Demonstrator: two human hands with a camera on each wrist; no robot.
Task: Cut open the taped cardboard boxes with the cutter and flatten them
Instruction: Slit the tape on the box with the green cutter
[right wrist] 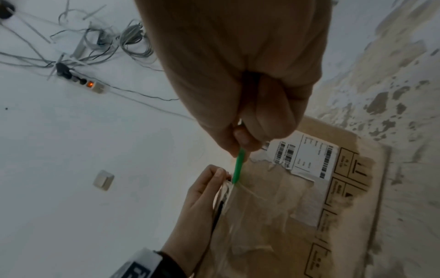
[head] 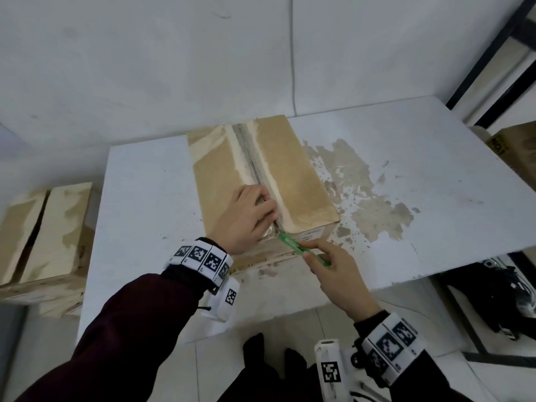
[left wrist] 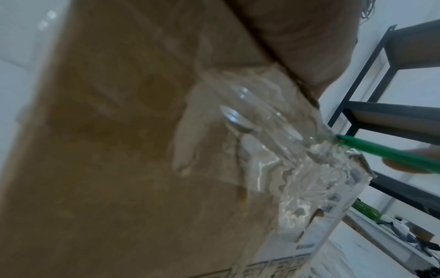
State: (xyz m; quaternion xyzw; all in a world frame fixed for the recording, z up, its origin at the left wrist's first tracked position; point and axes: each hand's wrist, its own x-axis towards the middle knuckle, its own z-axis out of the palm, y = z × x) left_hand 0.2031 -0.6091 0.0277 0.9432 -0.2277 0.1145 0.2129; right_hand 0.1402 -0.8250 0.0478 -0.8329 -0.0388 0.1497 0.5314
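A brown cardboard box (head: 293, 175) lies on the white table (head: 150, 181), its centre seam running away from me. My left hand (head: 249, 216) rests on the left top flap, fingertips at the seam near the front edge. My right hand (head: 339, 274) grips a green cutter (head: 293, 243), its tip at the seam's near end. In the left wrist view, crumpled clear tape (left wrist: 297, 169) hangs over the box's front face beside the cutter (left wrist: 385, 154). The right wrist view shows the cutter (right wrist: 238, 167) meeting the box edge next to my left hand (right wrist: 202, 193) and a shipping label (right wrist: 307, 156).
Two more cardboard boxes (head: 49, 233) are stacked left of the table, and another box (head: 519, 146) stands at the far right. A black metal shelf (left wrist: 381, 116) rises on the right. The table's paint is worn right of the box. Cables and a power strip (right wrist: 93, 85) lie on the floor.
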